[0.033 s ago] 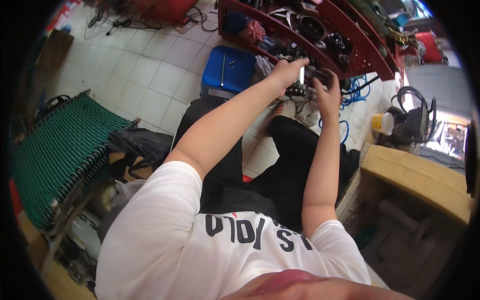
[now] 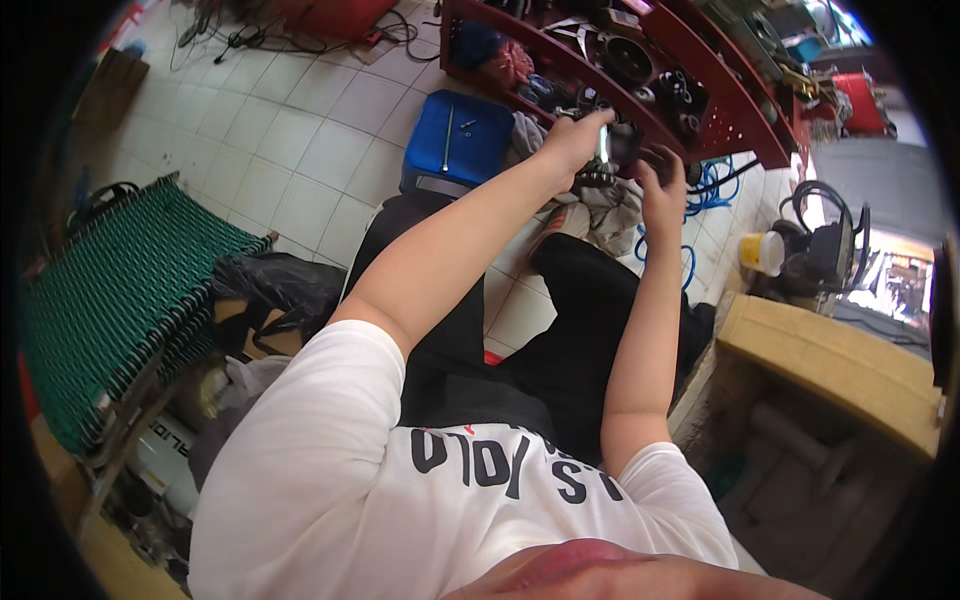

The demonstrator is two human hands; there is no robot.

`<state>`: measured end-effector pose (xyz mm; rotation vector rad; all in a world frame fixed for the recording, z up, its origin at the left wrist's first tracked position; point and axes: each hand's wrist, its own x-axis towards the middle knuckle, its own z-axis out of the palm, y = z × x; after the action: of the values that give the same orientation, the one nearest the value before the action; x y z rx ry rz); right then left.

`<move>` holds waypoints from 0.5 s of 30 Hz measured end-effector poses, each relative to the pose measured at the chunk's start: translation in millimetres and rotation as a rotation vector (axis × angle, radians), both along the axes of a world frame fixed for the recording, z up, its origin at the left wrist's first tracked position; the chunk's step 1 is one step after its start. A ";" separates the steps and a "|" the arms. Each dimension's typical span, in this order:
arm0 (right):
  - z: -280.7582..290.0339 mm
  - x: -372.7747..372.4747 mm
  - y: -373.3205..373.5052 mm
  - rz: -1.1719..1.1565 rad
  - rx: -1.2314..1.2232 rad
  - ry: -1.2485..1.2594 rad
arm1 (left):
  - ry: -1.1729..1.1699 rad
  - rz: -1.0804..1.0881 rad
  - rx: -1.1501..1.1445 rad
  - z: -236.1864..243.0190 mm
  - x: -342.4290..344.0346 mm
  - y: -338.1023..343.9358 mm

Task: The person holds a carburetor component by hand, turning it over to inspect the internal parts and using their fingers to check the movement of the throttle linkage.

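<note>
My left hand [image 2: 577, 143] is closed on a dark mechanical part [image 2: 625, 145] with a bright metal piece on it, held in front of the red shelf. The part's dark round end is blurred, and I cannot tell its exact kind. Just to its right, my right hand [image 2: 662, 187] has its fingers curved and apart, with nothing seen between them. A toothed dark edge [image 2: 597, 179] shows below my left hand. Under both hands lies a crumpled grey cloth [image 2: 612, 222].
A blue stool [image 2: 425, 130] bears a long metal rod [image 2: 447, 140] and small bolts. The red shelf [image 2: 735, 120] ahead holds several parts. Blue hose [image 2: 725, 190] coils at right, near a white-and-yellow tub [image 2: 763, 252]. A green woven cot [image 2: 140, 300] stands at left.
The dark round end has shifted slightly and looks more blurred. My right hand has moved a little, its fingers slightly farther from the part; my left hand keeps its grip.
</note>
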<state>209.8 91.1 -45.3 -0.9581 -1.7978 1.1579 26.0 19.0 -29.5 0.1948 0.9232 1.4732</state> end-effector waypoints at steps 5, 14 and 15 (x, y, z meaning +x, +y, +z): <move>-17.7 5.5 6.8 -0.160 -0.382 -0.131 | -0.261 0.214 0.016 0.7 -32.5 9.3; -125.1 -104.8 -34.8 0.426 0.025 -0.842 | -0.438 0.243 0.008 16.2 -37.2 5.4; -132.4 -129.0 -36.0 0.442 0.035 -0.950 | -0.444 0.240 0.003 18.5 -38.7 3.5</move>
<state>80.8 55.1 -177.8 -1.2432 -2.8876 0.9684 -12.7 22.5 -11.0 -0.2428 0.5958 1.6494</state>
